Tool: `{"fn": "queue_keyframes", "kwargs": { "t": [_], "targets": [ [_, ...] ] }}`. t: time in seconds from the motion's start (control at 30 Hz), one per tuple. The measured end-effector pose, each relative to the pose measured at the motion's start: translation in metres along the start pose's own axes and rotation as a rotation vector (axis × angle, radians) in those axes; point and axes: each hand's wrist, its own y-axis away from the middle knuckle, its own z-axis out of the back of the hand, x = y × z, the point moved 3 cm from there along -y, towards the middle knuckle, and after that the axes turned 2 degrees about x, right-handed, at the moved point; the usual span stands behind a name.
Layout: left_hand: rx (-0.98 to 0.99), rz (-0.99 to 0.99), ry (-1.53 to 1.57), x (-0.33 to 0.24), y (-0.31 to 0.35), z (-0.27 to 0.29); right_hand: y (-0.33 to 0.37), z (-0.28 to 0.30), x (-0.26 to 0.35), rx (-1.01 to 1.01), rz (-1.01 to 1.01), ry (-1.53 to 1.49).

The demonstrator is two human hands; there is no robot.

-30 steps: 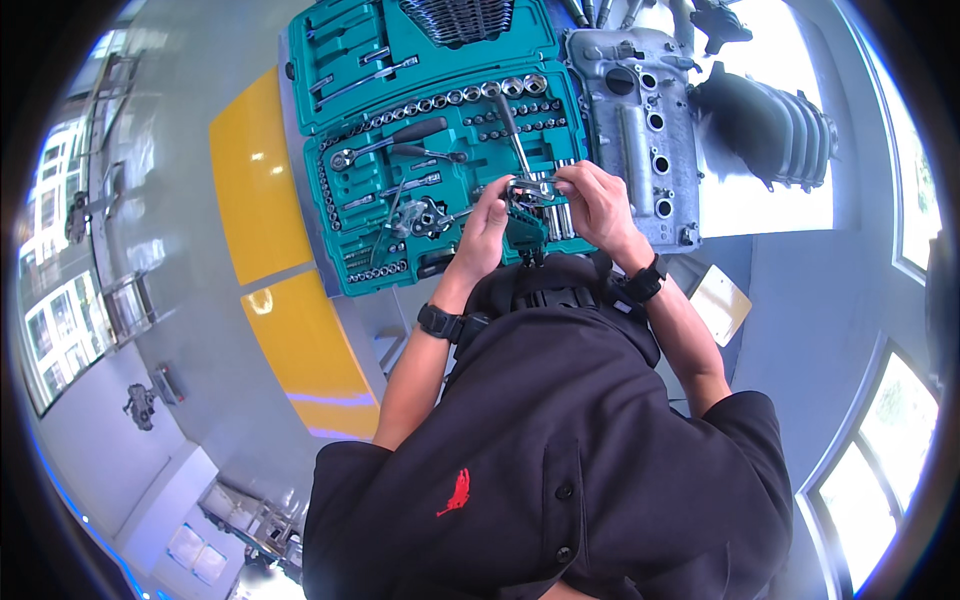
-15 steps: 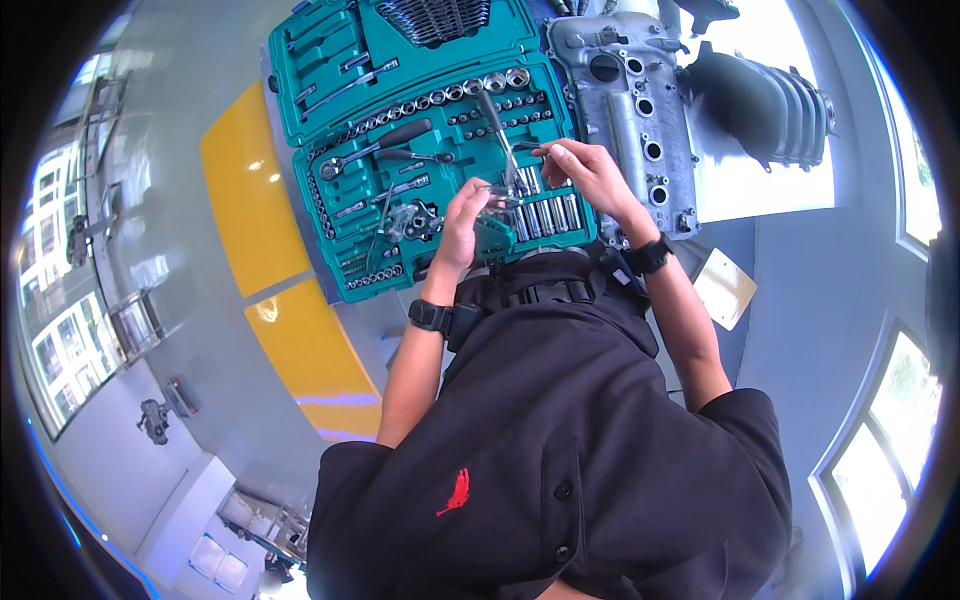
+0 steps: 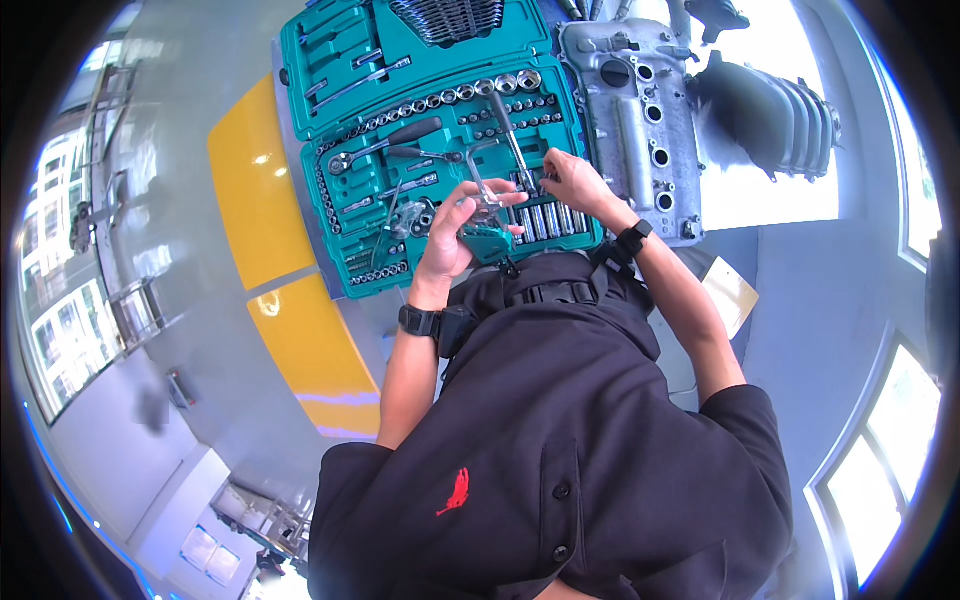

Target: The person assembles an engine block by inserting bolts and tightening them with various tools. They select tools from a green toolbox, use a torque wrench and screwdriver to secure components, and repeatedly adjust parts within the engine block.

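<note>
Glossy grey floor (image 3: pixel 210 330) stretched left of the hands. Ahead of them I saw an open teal toolbox (image 3: pixel 528 42), and to their right a metal engine cover (image 3: pixel 630 130). The left hand (image 3: pixel 445 240) gripped a teal key holder (image 3: pixel 487 244), an L-shaped key (image 3: pixel 475 167) jutting ahead. The right hand (image 3: pixel 580 187) bunched its fingers above chrome sockets (image 3: pixel 548 221); I couldn't tell whether it held anything. Behind both, a red emblem (image 3: pixel 459 490) marked the dark shirt (image 3: pixel 630 440).

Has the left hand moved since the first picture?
Yes. Judged against the green toolbox, the left hand has moved toward the left.
</note>
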Motion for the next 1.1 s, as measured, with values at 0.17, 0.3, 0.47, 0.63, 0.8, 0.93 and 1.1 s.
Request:
{"fn": "queue_keyframes", "kwargs": {
  "t": [0.17,0.3,0.47,0.63,0.8,0.93,1.1],
  "targets": [
    [0.002,-0.045,-0.5,-0.016,0.009,-0.015,0.021,0.035,0.001,-0.044,-0.26,-1.136],
    [0.122,-0.106,-0.706,-0.034,0.02,-0.052,0.057,0.08,0.049,0.032,-0.082,-1.702],
    [0.191,-0.252,-0.952,-0.045,0.018,-0.092,0.088,0.079,0.098,0.102,-0.011,-1.857],
    [0.157,-0.253,-1.268,-0.05,0.017,-0.101,0.104,0.079,0.12,0.051,0.044,-1.768],
    [0.12,-0.178,-1.336,-0.047,0.021,-0.094,0.106,0.076,0.117,0.053,0.116,-1.734],
    [0.099,-0.177,-1.359,-0.046,0.024,-0.092,0.11,0.076,0.118,-0.006,0.065,-1.635],
    [0.113,-0.16,-1.38,-0.046,0.025,-0.089,0.113,0.078,0.117,-0.148,0.118,-1.421]
  ]
}}
